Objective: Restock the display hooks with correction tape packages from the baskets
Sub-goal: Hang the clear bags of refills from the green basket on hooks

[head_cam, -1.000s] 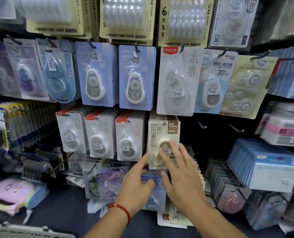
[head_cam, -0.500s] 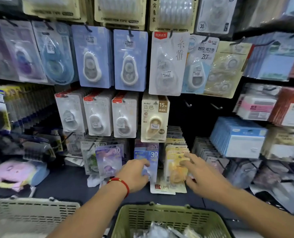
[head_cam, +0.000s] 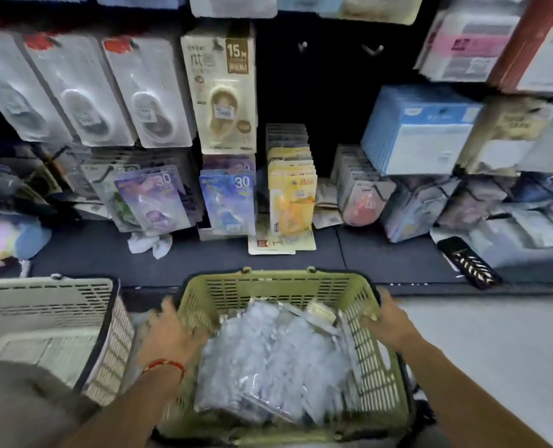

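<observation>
A green plastic basket [head_cam: 278, 276] stands low in front of me, filled with clear-wrapped correction tape packages [head_cam: 275, 357]. My left hand [head_cam: 168, 334], blurred and with fingers spread, is at the basket's left rim. My right hand [head_cam: 388, 321] holds the right rim, fingers curled over it. Above, correction tape packs hang in rows, among them a beige 15M pack [head_cam: 223, 88], a blue "30" pack [head_cam: 228, 202] and yellow packs [head_cam: 291, 192]. Two bare hooks [head_cam: 302, 46] [head_cam: 373, 49] stick out of the dark panel right of the beige pack.
A white basket [head_cam: 42, 295] stands to the left of the green one, close to it. A dark shelf ledge [head_cam: 204, 257] runs behind both, with a black object [head_cam: 469, 261] lying at its right. Stacked boxes [head_cam: 420, 130] crowd the right side. Pale floor [head_cam: 495, 350] lies at the right.
Both hands have left the hanging packs and come down to the green basket's rims. The view has tilted down, so the basket now fills the lower frame.
</observation>
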Demonstrator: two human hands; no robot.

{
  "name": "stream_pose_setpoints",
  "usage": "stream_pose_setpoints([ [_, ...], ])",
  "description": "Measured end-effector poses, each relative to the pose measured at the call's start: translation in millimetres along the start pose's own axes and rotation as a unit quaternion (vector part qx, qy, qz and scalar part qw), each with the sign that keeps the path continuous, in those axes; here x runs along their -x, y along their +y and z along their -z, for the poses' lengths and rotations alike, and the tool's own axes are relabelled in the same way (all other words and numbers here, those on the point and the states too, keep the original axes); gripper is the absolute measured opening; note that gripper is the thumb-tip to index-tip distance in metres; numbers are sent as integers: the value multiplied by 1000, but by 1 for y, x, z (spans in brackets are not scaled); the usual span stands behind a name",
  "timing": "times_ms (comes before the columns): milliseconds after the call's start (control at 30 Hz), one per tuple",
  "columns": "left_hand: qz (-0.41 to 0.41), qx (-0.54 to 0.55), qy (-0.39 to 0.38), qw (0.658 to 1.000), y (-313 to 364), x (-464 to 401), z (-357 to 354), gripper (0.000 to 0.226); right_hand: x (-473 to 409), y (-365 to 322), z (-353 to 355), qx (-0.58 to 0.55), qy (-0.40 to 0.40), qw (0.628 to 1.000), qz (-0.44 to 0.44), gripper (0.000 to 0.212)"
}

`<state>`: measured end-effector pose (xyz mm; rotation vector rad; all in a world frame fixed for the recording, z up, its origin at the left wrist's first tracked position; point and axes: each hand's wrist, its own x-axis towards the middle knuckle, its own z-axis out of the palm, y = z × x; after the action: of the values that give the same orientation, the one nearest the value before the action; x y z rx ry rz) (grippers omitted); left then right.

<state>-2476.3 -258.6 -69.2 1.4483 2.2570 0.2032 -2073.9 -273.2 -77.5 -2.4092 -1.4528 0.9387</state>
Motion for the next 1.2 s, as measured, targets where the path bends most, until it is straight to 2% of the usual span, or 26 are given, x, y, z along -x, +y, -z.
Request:
stream_pose_setpoints([
  [67,42,52,-27,997,-10,-4,-14,89,-2,12,-17,-93,44,994,-37,62],
  [133,60,71,-14,996,-11,-5,-20,75,-6,19,-26,-115,73,988,-69,39],
  [167,70,71,-1,995,-9,-5,-22,69,-8,20,-28,-114,72,988,-74,35],
  [267,99,70,22,992,8,3,-26,58,-10,24,-23,-107,75,989,-73,30],
  [367,85,69,51,993,33,17,-38,45,-19,43,-8,-75,100,989,-84,30],
  [500,70,94,-2,993,66,36,-64,38,-37,77,24,-42,125,986,-99,29],
  [633,55,103,-6,993,85,50,-82,40,-43,95,43,-10,114,986,-120,36],
  [733,61,97,4,993,92,53,-87,48,-35,94,45,98,180,977,-54,51],
  [800,68,87,16,994,95,55,-90,56,-22,79,44,141,224,963,53,42],
  [867,73,74,26,994,98,58,-92,70,-7,59,38,94,144,975,142,26],
  [900,69,64,31,995,100,59,-93,77,1,51,29,78,67,984,142,25],
  [933,58,51,36,996,101,61,-94,83,8,46,19,93,-9,987,132,33],
  [1000,19,14,48,999,103,69,-95,92,19,45,-5,198,-99,967,127,70],
  [1067,-36,-16,57,998,108,78,-97,94,24,50,-20,238,-101,958,128,93],
  [1133,-104,-11,63,992,118,90,-100,87,21,53,-24,218,-86,963,132,93],
  [1200,-157,55,49,985,131,103,-104,76,18,54,-20,215,-84,963,138,82],
])
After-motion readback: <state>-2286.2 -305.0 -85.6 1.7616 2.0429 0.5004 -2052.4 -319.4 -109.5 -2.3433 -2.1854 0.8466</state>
